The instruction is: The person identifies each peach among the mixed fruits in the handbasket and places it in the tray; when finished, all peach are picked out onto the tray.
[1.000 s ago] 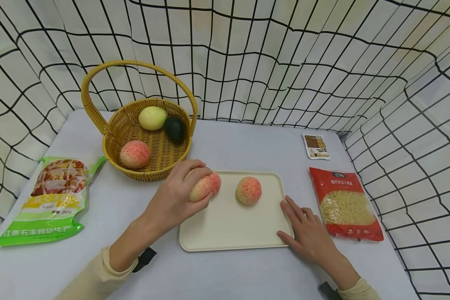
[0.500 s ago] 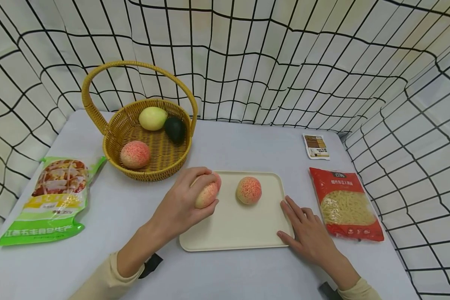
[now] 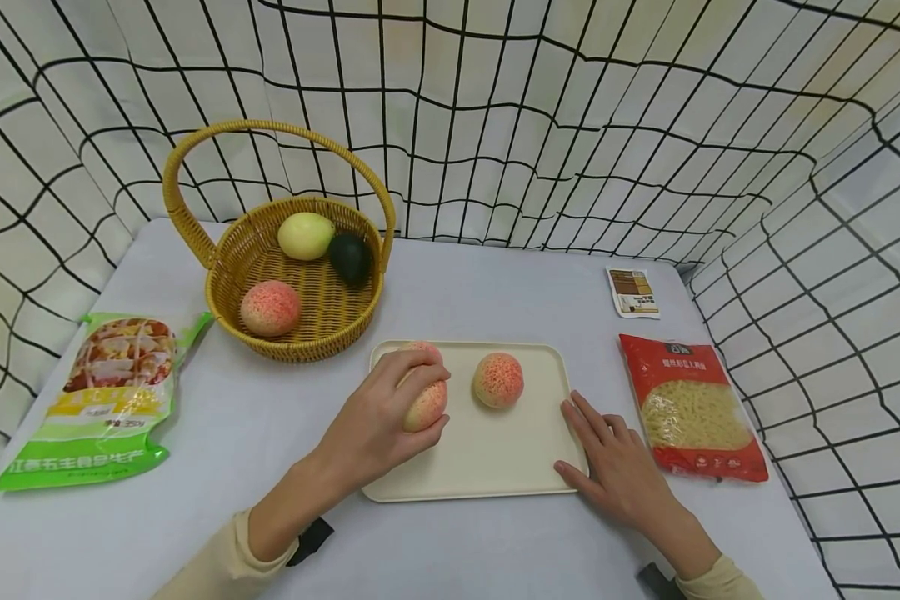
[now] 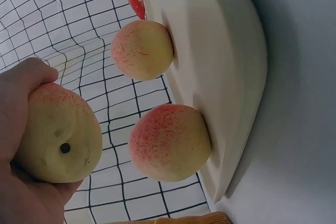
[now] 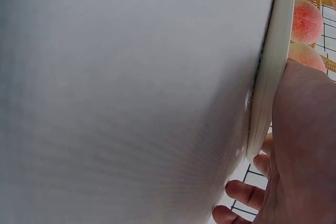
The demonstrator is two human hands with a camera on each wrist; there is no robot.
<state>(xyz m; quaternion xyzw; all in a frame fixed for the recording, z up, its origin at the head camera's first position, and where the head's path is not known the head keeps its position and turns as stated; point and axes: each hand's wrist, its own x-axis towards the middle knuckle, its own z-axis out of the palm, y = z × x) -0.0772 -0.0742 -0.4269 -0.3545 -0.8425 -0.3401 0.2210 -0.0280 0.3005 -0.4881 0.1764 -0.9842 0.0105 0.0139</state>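
Observation:
My left hand (image 3: 385, 410) grips a peach (image 3: 427, 407) over the left part of a cream tray (image 3: 487, 467). In the left wrist view the held peach (image 4: 63, 137) shows a small dark hole and hangs clear of the tray. Two more peaches rest on the tray: one (image 3: 499, 381) near its middle, another (image 3: 423, 350) at the back left, partly hidden by my left hand. My right hand (image 3: 617, 462) lies with spread fingers at the tray's right edge, thumb and fingertips on the rim. From the right wrist, the tray's side (image 5: 270, 72) shows beside the palm.
A wicker basket (image 3: 300, 354) with a tall handle stands at the back left, holding a peach (image 3: 270, 308), a yellow-green fruit (image 3: 305, 237) and a dark green one (image 3: 349, 259). A green food bag (image 3: 97, 400) lies left; a red pasta bag (image 3: 693, 408) and small packet (image 3: 633, 292) lie right. Black netting surrounds the table.
My left hand has carried the peach rightward and toward me, farther over the tray. More of the back-left peach and the tray's corner now shows. My right hand has stayed put.

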